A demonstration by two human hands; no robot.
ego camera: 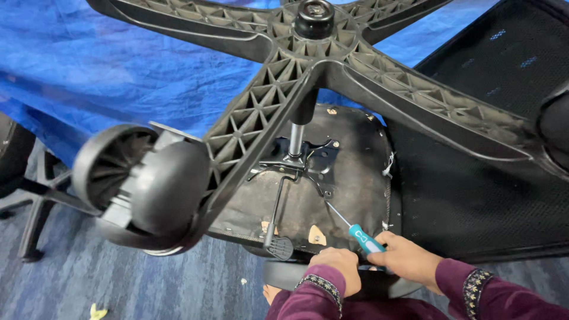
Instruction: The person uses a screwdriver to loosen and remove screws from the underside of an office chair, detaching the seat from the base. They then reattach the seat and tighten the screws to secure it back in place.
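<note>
blue tarp (pixel 118 65) and blue-grey carpet (pixel 148 278) lying under an overturned office chair; five-arm base (pixel 308 65) and caster (pixel 142 184) looming near the camera. right hand (pixel 406 258) is clenching the teal handle of a screwdriver (pixel 358 234), its shaft running up-left toward the mechanism plate (pixel 302 160) on the seat underside (pixel 349 178). left hand (pixel 335 269) is closing its grip on the seat edge, just beside the right, which is nearer the tool.

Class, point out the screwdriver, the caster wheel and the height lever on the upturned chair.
screwdriver (pixel 363 237): head view, on its teal handle.
caster wheel (pixel 169 186): head view, on its smooth black hub face.
height lever (pixel 283 248): head view, on its paddle end.
</note>
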